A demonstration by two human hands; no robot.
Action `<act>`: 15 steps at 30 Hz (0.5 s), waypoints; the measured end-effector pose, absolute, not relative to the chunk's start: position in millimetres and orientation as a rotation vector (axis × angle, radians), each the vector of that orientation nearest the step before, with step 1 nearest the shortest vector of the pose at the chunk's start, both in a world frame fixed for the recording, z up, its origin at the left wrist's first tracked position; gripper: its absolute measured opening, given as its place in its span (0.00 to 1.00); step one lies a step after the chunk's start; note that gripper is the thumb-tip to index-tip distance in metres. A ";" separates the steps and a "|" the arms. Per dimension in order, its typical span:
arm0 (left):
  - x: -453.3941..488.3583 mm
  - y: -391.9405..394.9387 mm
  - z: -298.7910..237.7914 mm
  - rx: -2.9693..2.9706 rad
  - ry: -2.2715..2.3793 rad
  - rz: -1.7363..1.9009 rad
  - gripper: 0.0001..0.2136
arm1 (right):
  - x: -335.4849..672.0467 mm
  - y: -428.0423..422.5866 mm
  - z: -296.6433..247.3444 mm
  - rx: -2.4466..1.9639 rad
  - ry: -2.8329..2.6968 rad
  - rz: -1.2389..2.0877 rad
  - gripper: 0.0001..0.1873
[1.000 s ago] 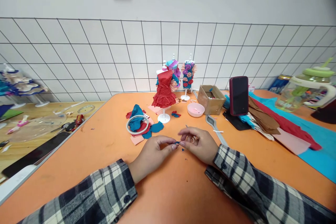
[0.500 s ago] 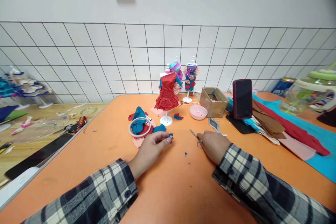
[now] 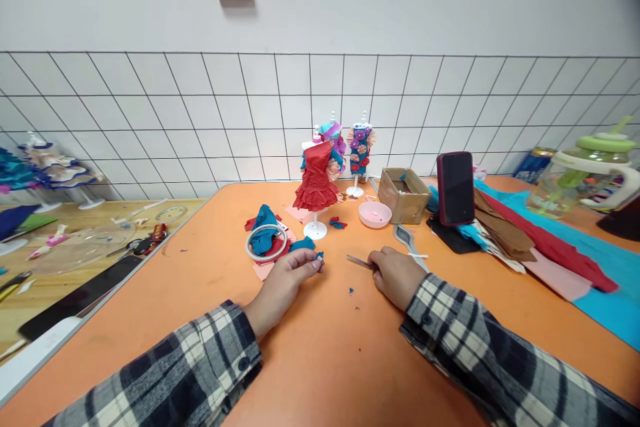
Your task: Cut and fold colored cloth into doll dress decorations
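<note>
Between the thumb and fingers of my left hand is a small scrap of blue crepe paper. My right hand is closed on a pair of small scissors, whose blades point left toward the scrap without touching it. Most of the scissor handles are hidden by my fingers. A tiny blue snippet lies on the orange table between my hands. Just beyond my left hand, a white ring-shaped roll of tape rests over blue, red and pink paper pieces.
A small mannequin in a red dress stands ahead, with other dressed mannequins behind. Right of it are a pink bowl, a cardboard box, an upright phone, coloured paper sheets and a clear jug.
My right hand has moved slightly left, and the scissors have swung from slanting to nearly level, closer to the scrap. My left hand still pinches the scrap. The camera view has shifted a little.
</note>
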State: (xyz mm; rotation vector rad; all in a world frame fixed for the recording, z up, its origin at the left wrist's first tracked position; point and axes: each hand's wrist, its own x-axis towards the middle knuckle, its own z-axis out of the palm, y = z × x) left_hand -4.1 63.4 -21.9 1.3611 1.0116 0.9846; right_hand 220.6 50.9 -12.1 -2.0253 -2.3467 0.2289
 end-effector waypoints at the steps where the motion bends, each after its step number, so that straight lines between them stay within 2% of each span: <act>1: -3.9 63.2 -21.9 1.351 1.010 0.993 0.08 | 221.1 52.7 -14.0 -1.983 -2.340 0.247 0.12; 4: -3.4 63.3 -22.4 1.325 1.014 1.007 0.08 | 222.3 56.6 -21.3 -1.810 -2.251 0.394 0.09; 8: -3.2 62.7 -22.6 1.351 1.012 1.002 0.09 | 218.1 53.3 -28.8 -1.537 -1.906 1.041 0.09; 10: -2.6 61.0 -21.6 1.385 1.002 0.982 0.09 | 213.1 47.7 -26.5 -1.441 -1.880 1.221 0.09; 12: -1.4 58.3 -19.8 1.417 0.984 0.947 0.10 | 208.1 40.8 -19.9 -1.376 -1.991 1.219 0.08; 15: 0.9 54.2 -17.4 1.438 0.966 0.890 0.10 | 203.1 32.2 -9.1 -1.340 -2.170 1.128 0.13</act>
